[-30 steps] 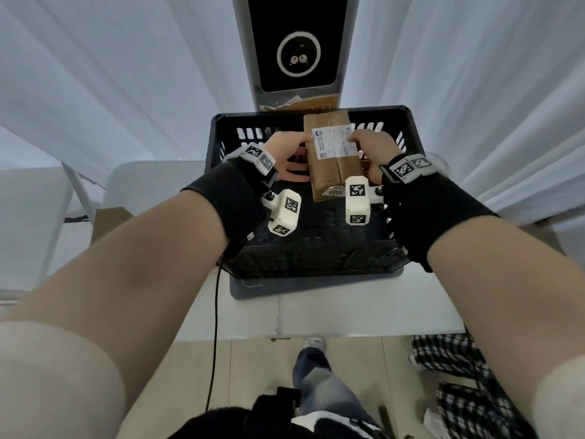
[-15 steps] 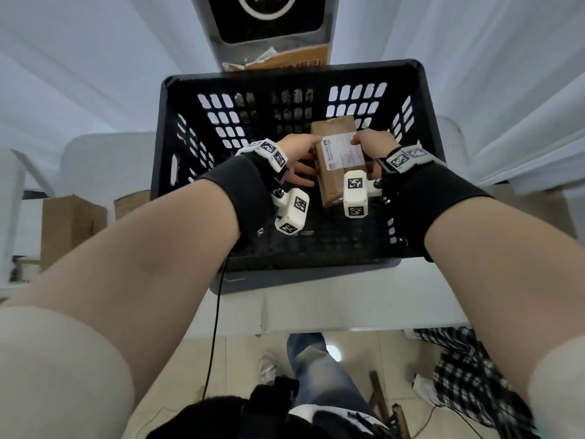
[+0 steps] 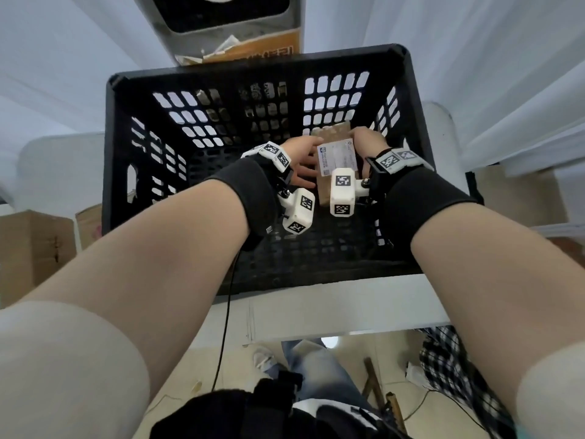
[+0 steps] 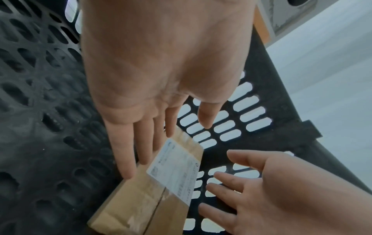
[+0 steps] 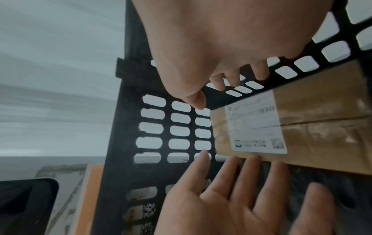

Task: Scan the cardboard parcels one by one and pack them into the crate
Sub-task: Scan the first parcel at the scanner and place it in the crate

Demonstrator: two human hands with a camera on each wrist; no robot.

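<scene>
A brown cardboard parcel (image 3: 335, 158) with a white label lies low in the black perforated crate (image 3: 259, 63), near its right wall. My left hand (image 3: 308, 163) is beside the parcel's left edge. In the left wrist view its straight fingers (image 4: 141, 139) touch the side of the parcel (image 4: 145, 198). My right hand (image 3: 364, 144) is over the parcel's right side; the right wrist view shows its loosely bent fingers (image 5: 227, 79) apart from the parcel (image 5: 322, 127). Neither hand grips it.
The crate stands on a white table (image 3: 332, 305). A scanner unit (image 3: 221, 14) with an orange box (image 3: 253, 52) rises behind the crate. More cardboard boxes (image 3: 28, 248) sit at the left. A black cable (image 3: 226, 327) hangs off the table's front edge.
The parcel went from rim height down into the crate's right side. Both hands, which held it by its sides, have loosened, and the right hand has come off it.
</scene>
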